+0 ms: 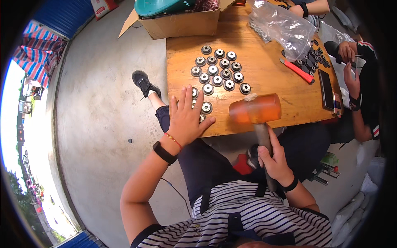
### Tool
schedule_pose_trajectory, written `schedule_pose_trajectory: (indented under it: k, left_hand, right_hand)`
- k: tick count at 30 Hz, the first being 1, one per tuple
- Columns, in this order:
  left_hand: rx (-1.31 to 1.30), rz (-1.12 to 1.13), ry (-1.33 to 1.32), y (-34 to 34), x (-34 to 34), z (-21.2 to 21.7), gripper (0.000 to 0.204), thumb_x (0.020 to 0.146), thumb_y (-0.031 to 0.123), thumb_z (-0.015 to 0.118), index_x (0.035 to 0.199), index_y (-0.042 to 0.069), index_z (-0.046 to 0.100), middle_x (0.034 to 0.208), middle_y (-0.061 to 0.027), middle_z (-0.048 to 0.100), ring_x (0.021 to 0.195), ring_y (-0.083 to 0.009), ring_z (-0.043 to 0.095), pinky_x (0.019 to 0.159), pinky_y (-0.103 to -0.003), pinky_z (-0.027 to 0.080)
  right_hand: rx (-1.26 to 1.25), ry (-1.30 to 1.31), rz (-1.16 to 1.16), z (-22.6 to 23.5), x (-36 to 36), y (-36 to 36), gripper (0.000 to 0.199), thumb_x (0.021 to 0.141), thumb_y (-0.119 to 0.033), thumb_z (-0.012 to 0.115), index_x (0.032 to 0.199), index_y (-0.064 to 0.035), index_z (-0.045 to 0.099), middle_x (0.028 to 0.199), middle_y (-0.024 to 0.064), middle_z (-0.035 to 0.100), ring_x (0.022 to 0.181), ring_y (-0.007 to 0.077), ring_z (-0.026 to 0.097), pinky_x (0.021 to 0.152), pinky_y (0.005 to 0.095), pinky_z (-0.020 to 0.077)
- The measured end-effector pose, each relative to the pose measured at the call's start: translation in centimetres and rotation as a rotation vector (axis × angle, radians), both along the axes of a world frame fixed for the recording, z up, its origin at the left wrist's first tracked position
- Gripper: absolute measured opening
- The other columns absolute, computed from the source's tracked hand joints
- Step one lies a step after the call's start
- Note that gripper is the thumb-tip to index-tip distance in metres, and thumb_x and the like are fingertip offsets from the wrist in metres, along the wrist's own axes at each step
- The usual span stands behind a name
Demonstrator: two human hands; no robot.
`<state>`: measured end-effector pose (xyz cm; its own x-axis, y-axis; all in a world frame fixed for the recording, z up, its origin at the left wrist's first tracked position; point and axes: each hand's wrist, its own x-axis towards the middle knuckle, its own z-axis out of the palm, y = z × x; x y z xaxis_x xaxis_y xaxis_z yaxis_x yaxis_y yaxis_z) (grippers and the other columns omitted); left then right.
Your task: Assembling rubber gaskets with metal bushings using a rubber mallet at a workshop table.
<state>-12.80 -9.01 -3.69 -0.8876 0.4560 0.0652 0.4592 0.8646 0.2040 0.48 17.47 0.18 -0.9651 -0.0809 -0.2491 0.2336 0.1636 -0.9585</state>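
Fingers spread, my left hand [186,120] lies over the near left corner of the wooden table [295,108]. Several small round metal-and-black parts [217,81], like rollers or bearings with a hole in the middle, show around and partly beneath its fingers. More of them stand in loose rows just beyond. My right hand [274,162] is wrapped round the handle of a mallet [255,108] with a see-through orange head. The mallet head hangs over the table's front edge, slightly blurred, to the right of the parts.
A cardboard box [182,25] with a teal item sits at the far left. Toward the right lie a clear plastic bag [285,33], a red utility knife [297,70], black parts [309,63] and a phone [326,89]. A co-worker's hands [350,76] work at the right edge; another person's arm [317,7] is behind.
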Motion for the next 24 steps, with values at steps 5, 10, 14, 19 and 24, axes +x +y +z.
schedule_pose_trajectory:
  k: [5, 10, 14, 19, 24]
  left_hand:
    - [0.002, -0.221, -0.052, 1.9, 3.4, 0.3, 0.07, 0.09, 0.042, 0.056, 0.146, 0.006, 0.033, 0.149, -0.0296, 0.023, 0.141, -0.0446, 0.019, 0.112, -0.058, 0.016]
    - [0.016, -0.573, -0.129, 6.3, 1.8, 1.0, 0.061, 0.09, 0.039, 0.057, 0.139, 0.006, 0.041, 0.15, -0.0276, 0.023, 0.142, -0.041, 0.018, 0.115, -0.052, 0.015]
    - [-0.035, -0.647, -0.117, 11.5, -0.5, 1.2, 0.063, 0.092, 0.043, 0.051, 0.141, 0.007, 0.039, 0.151, -0.024, 0.025, 0.143, -0.0362, 0.02, 0.116, -0.049, 0.016]
    - [0.04, -0.582, -0.029, 17.3, -3.0, 0.3, 0.066, 0.09, 0.042, 0.054, 0.141, 0.004, 0.038, 0.151, -0.0251, 0.024, 0.143, -0.0393, 0.018, 0.114, -0.053, 0.015]
    - [-0.02, -0.394, 0.113, 20.6, -7.4, 0.4, 0.07, 0.092, 0.047, 0.048, 0.143, 0.001, 0.035, 0.151, -0.0261, 0.023, 0.143, -0.0407, 0.014, 0.114, -0.055, 0.011]
  right_hand:
    - [0.028, 0.063, 0.013, -1.2, 0.5, 2.4, 0.066, 0.094, -0.017, 0.054, 0.148, 0.0037, 0.022, 0.099, 0.0152, 0.063, 0.085, 0.0171, 0.061, 0.084, 0.0283, 0.0468]
    - [-0.113, 0.054, -0.07, -1.8, 1.1, 4.9, 0.065, 0.093, -0.014, 0.053, 0.146, 0.007, 0.021, 0.09, 0.0105, 0.063, 0.073, 0.0116, 0.059, 0.07, 0.0246, 0.0483]
    - [-0.17, 0.171, -0.072, -2.7, 1.5, 6.8, 0.065, 0.095, -0.009, 0.046, 0.151, -0.0025, 0.013, 0.089, 0.0088, 0.054, 0.06, 0.0075, 0.049, 0.053, 0.0219, 0.0447]
    - [-0.288, 0.112, -0.258, -2.5, 1.7, 8.0, 0.067, 0.092, -0.01, 0.05, 0.148, 0.0042, 0.017, 0.081, 0.0064, 0.058, 0.062, 0.008, 0.053, 0.058, 0.0232, 0.0473]
    - [-0.379, 0.128, -0.329, -2.6, 1.4, 8.7, 0.068, 0.094, -0.012, 0.049, 0.15, 0.0003, 0.013, 0.085, 0.0083, 0.056, 0.06, 0.0079, 0.049, 0.055, 0.0226, 0.0448]
